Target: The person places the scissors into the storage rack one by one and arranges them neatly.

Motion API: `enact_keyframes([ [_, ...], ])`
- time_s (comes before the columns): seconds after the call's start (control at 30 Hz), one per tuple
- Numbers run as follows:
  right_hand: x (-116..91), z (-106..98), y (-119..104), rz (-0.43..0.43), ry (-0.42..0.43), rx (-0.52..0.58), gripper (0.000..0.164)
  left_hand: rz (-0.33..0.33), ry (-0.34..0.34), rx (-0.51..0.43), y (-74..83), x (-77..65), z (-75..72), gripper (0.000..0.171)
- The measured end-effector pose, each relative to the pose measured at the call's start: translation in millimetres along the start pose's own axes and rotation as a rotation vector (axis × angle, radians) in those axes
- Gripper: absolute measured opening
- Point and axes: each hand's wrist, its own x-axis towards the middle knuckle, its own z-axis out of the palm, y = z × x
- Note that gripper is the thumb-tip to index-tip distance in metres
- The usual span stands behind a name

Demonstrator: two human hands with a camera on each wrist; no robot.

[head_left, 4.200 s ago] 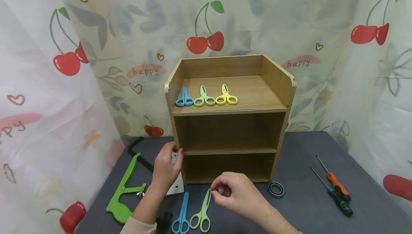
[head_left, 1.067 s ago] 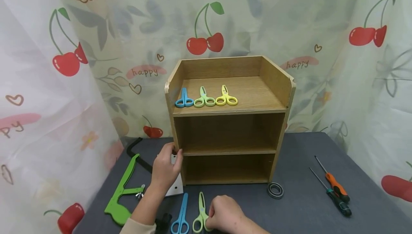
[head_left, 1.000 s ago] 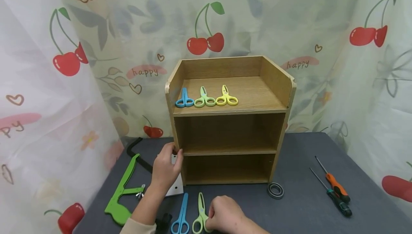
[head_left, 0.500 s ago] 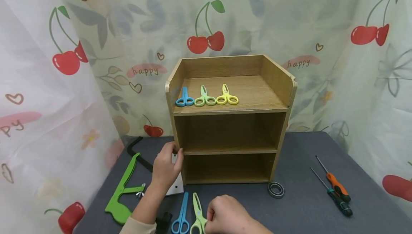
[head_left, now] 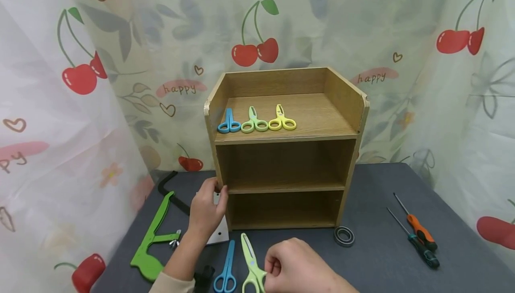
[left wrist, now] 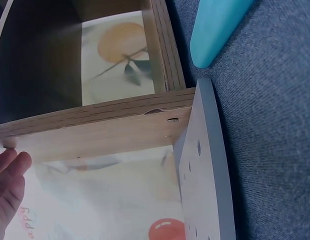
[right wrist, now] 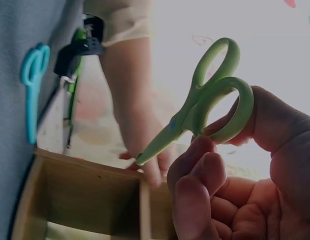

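Light-green scissors are pinched by one loop in the right grip, blades to its left, aimed at the wooden shelf held by the left grip.

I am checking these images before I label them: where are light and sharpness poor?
Head view: fairly even light, though the wooden shelf is shaded in its two lower compartments; left wrist view: dim, very dark at upper left; right wrist view: the curtain washed out by brightness, the right hand holding the green scissors shadowed, and the left hand hazy.
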Motion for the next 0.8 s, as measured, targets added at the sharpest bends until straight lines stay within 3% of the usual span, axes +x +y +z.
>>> enact_keyframes([
  [0.27, -15.4, -17.6, -9.8, -0.067, 0.072, -0.022, 0.024, 0.008, 0.012, -0.004, -0.3, 0.2, -0.4, 0.02],
  [0.8, -32.9, -41.1, -16.0, -0.034, 0.053, 0.082, 0.022, 0.009, 0.007, -0.014, -0.4, -0.2, 0.4, 0.02],
])
